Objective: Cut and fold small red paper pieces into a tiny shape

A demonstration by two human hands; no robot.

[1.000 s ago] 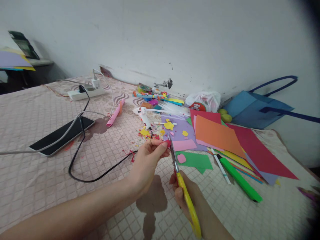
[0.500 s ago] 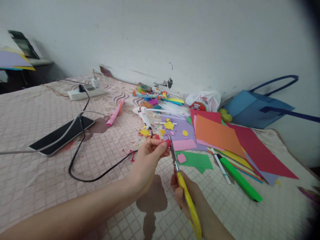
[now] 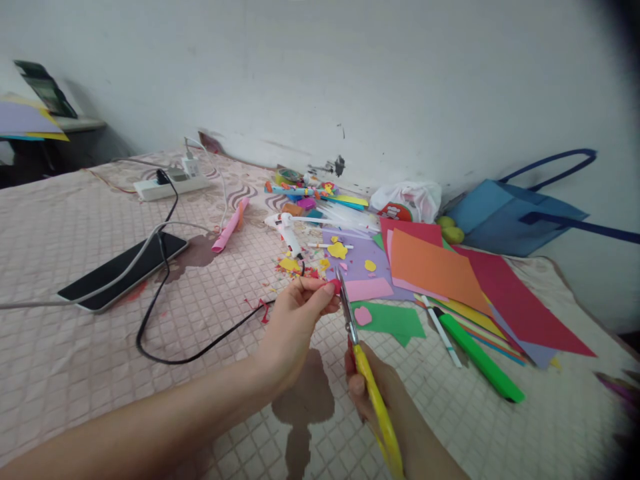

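In the head view, the left hand's (image 3: 295,315) grip pinches the red piece (image 3: 337,287) at the scissors (image 3: 367,367); the right hand's (image 3: 374,387) grip wraps their yellow end. Small snips, the left hand feeding and turning the piece with fingertips clear, should serve best. The scissors' long axis runs away from the body, tips forward and slightly left. Whether they bite is hard to tell.

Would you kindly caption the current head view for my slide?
Left hand pinches a small red piece; right hand holds yellow-handled scissors, blades beside it.
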